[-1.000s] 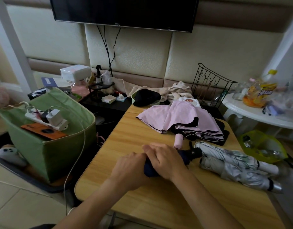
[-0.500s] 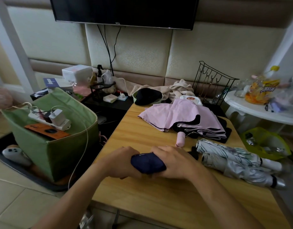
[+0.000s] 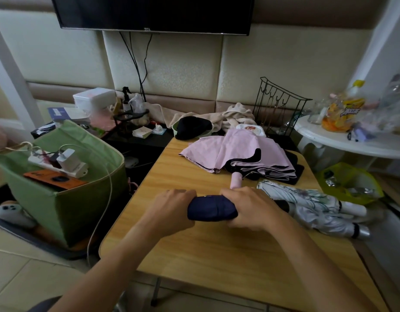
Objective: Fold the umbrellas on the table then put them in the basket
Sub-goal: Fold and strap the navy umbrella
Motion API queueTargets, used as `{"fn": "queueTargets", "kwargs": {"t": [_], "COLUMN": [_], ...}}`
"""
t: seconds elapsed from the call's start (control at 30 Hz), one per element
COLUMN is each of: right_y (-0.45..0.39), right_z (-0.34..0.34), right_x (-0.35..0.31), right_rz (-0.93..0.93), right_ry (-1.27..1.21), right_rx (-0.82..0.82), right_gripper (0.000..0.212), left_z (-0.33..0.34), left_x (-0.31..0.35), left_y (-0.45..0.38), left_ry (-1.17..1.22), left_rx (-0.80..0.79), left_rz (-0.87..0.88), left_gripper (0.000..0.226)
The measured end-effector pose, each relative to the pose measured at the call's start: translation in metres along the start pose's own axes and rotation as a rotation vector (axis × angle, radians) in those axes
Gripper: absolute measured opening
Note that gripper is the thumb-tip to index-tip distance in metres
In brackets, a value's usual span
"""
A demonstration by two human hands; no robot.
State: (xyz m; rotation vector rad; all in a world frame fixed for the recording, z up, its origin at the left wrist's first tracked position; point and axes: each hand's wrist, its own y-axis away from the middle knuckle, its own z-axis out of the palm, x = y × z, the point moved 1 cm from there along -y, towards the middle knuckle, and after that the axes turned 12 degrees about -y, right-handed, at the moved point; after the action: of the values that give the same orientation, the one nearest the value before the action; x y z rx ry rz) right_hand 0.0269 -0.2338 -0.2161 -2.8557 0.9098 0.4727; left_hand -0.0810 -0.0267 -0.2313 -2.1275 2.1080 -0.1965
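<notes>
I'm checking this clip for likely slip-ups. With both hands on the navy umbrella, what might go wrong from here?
1. The navy umbrella is gripped at both ends by the left hand and right hand; if the wrap is not secured, it may loosen when released.
2. The pink umbrella handle and the white floral umbrella lie right beside the right hand and could be knocked.
3. The green basket already holds a power strip with a trailing cable that an umbrella could snag.

Bare table (image 3: 217,255) front; umbrellas (image 3: 311,208) right.
</notes>
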Motion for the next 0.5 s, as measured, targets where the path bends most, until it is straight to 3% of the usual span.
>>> {"fn": "queueTargets", "kwargs": {"t": [0.17,0.27,0.33,0.5], "right_y": [0.035,0.059,0.074,0.094], "right_z": [-0.020,-0.034,-0.042,-0.048], "right_x": [0.027,0.060,0.081,0.127], "right_rz": [0.024,0.067,0.092,0.209], "right_ry": [-0.128,-0.149,-0.114,0.027], "right_rx": [0.064,0.144,0.241,0.444], "right_gripper": [0.043,0.040,0.046,0.045], "left_z": [0.008,0.021,0.029,0.037], "left_x": [0.032,0.059,0.080,0.129], "left_y": [-0.019,-0.032,-0.045,-0.095], "left_ry": [0.096,0.138,0.084,0.168], "left_rx": [0.102,0.228,0.296,0.367], "left_rz": [0.093,0.213,0.228,0.220], "left_gripper": [0.036,0.052,0.061,0.061]}}
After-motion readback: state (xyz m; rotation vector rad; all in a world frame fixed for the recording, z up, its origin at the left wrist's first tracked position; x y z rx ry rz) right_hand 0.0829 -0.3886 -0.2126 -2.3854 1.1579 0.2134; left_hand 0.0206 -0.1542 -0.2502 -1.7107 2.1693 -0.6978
